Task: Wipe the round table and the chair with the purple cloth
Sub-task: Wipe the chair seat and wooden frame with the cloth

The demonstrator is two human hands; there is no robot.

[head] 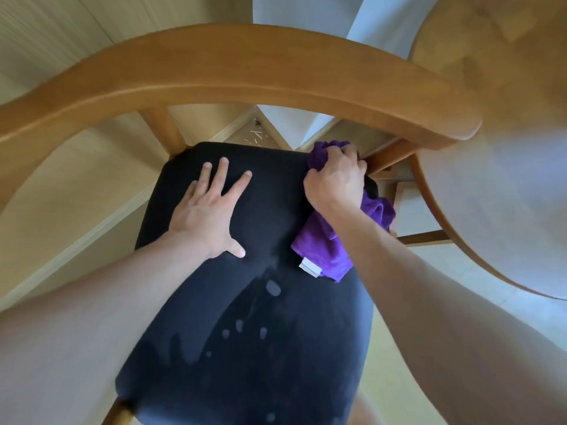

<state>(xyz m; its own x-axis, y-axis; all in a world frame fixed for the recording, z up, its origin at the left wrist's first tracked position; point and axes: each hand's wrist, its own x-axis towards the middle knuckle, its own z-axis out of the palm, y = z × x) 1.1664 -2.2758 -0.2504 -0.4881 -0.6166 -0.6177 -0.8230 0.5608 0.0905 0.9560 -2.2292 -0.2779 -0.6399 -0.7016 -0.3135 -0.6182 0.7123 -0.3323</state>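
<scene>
**Chair seat half wiped, table state unclear**

Bare forearms fill the near corners and reach out over the chair (245, 302), whose dark padded seat takes up the middle of the view. Left hand (208, 207) lies flat on the seat, fingers (222, 173) spread apart and holding nothing; it looks to be steadying the chair. Right hand (336, 179) is at the far right corner of the seat, its fingers closed tight around a bunched part of the purple cloth (322, 246), the rest of which trails back toward the near side across the seat's right edge. That hand sits just beside the right-hand post that carries the curved wooden backrest.

Pale streaks and spots show on the near half of the seat. They may be damp marks or dirt; I cannot tell which, so the near part may need another pass. I judge the chair to be in progress: seat corner now, backrest rail and posts probably left.

Round table (497, 148) lies to the right, its top blurred, so whether it is wiped cannot be read.
</scene>
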